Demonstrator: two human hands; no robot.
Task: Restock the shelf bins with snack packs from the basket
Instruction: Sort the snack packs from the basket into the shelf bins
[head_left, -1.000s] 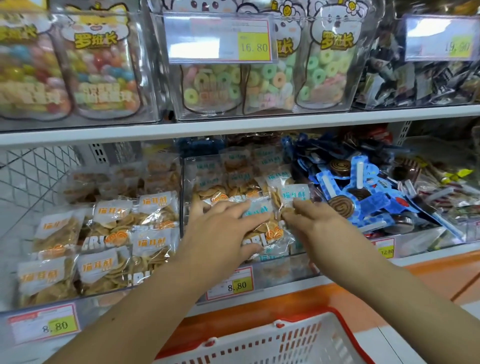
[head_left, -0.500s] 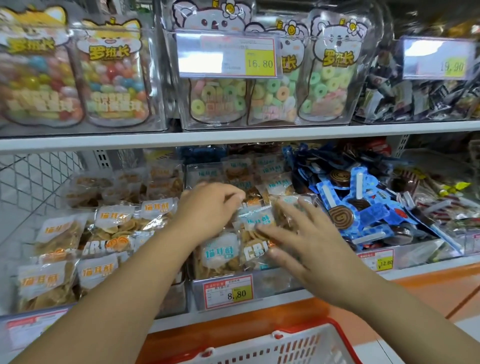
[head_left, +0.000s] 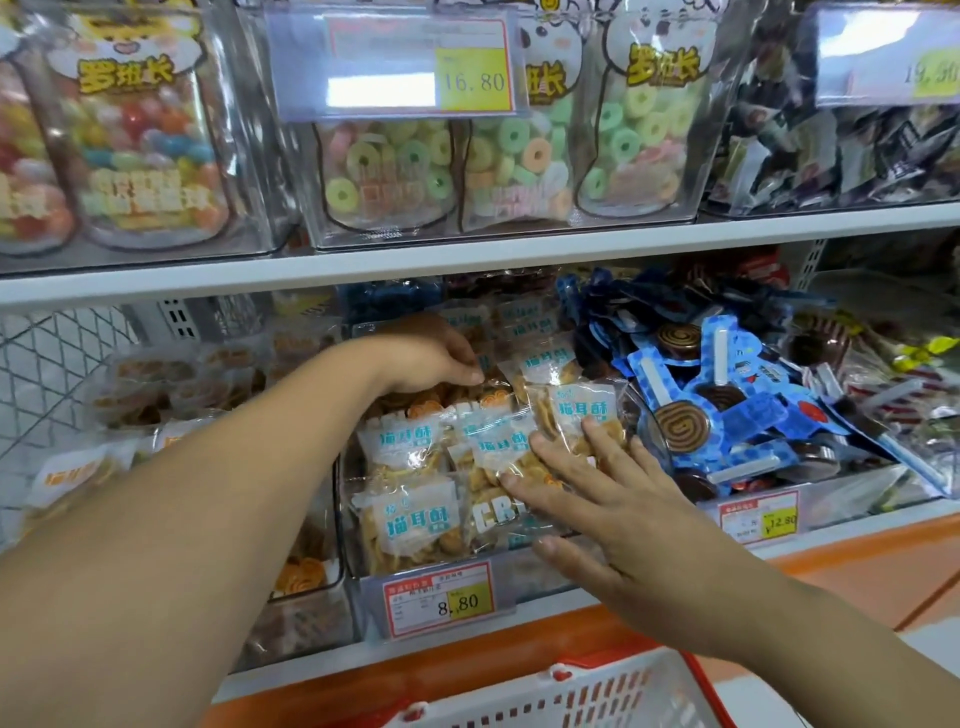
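Left grip (head_left: 428, 361) seemingly pinches a pack (head_left: 497, 399); right grip (head_left: 613, 499) lies flat on packs (head_left: 498, 447): light, slippery, crushable; take seams.

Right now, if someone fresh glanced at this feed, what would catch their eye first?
Two bare arms meet at the middle bin on the lower shelf. The right hand lies flat, its fingers spread on the blue-labelled snack packs, while the left hand reaches over those further back. Next come the pastel ring-candy bags on the shelf above and the bright blue lollipop packs in the bin to the right.
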